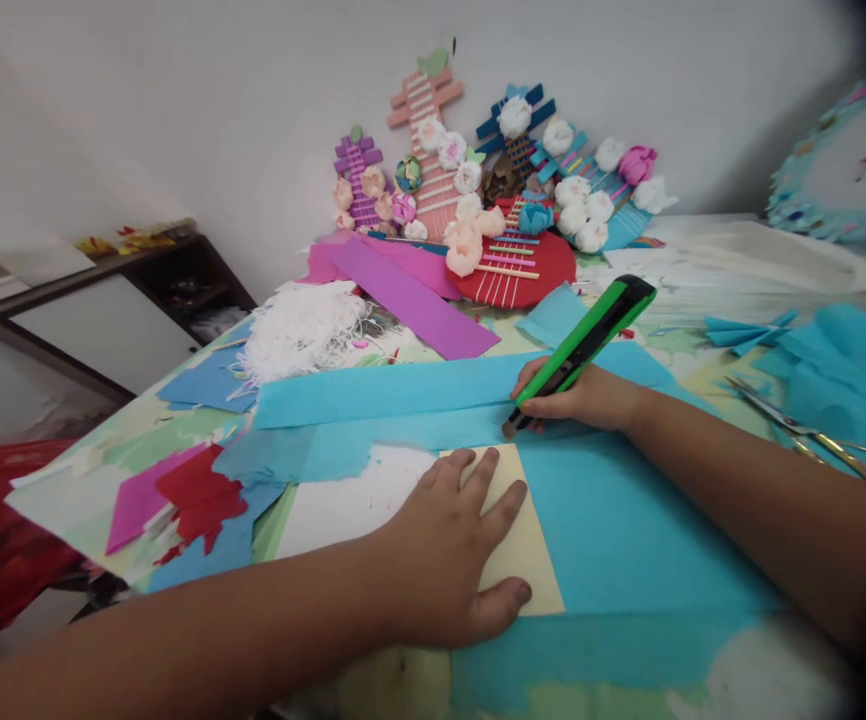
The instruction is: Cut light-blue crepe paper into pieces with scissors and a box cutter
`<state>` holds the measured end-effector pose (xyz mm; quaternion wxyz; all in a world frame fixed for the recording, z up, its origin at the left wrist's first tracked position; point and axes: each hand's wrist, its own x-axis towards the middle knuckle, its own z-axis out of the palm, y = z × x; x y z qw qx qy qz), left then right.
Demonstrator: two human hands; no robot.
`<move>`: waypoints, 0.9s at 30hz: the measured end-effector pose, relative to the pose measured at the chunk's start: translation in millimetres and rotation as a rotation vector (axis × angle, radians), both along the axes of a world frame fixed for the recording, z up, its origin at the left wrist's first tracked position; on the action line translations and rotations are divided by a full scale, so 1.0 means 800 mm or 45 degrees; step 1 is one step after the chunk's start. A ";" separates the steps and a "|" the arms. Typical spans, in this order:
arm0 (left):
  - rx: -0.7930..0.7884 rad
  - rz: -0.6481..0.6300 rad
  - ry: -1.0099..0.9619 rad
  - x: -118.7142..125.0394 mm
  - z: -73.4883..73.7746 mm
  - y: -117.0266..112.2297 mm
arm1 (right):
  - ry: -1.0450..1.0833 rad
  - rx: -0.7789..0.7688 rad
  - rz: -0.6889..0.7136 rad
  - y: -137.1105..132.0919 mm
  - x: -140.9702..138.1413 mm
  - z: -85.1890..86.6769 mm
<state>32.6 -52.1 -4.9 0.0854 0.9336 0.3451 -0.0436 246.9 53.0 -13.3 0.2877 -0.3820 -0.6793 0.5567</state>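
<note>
My right hand (564, 400) is closed round a green and black utility knife (583, 335), its lower end tilted down against the blue crepe paper (628, 520). Fingers spread, my left hand (463, 545) lies flat on a pale yellow card (534, 560), which rests on the blue paper. The card's upper edge is close to the knife's tip; whether they touch I cannot tell. Beyond my hands runs a long folded strip of blue paper (373, 390). Under my left wrist shows a white sheet (343, 505).
Gold-handled scissors (800, 425) lie at the right beside crumpled blue paper (853, 370). White shredded strings (305, 330), a purple strip (418, 295) and red scraps (200, 495) cover the left side. Several paper-flower guitars (512, 265) lean at the wall. A dark cabinet (118, 320) stands left.
</note>
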 end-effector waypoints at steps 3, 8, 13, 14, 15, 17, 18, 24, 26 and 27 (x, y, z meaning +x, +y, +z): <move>0.021 -0.007 0.025 0.000 0.002 -0.001 | 0.019 -0.017 0.005 0.000 0.000 -0.001; 0.080 -0.045 0.086 0.005 0.013 0.001 | 0.001 -0.024 0.001 0.000 -0.001 0.000; 0.172 -0.136 0.170 0.015 0.028 0.006 | 0.015 -0.034 0.001 -0.002 -0.001 0.002; 0.175 -0.153 0.177 0.016 0.030 0.008 | 0.013 -0.041 -0.001 -0.002 -0.001 0.002; 0.175 -0.171 0.173 0.017 0.030 0.010 | 0.009 -0.048 0.000 -0.003 -0.002 0.002; 0.176 -0.202 0.138 0.018 0.028 0.013 | -0.001 -0.049 0.007 -0.003 -0.002 0.004; 0.179 -0.213 0.115 0.018 0.026 0.015 | -0.007 -0.043 0.015 -0.003 -0.002 0.004; 0.188 -0.222 0.006 0.019 0.011 0.016 | -0.101 -0.004 0.043 -0.005 -0.004 0.006; 0.191 -0.226 -0.005 0.019 0.008 0.015 | -0.124 0.007 0.059 -0.007 -0.006 0.005; 0.191 -0.230 -0.001 0.019 0.007 0.014 | -0.131 0.012 0.058 -0.008 -0.006 0.005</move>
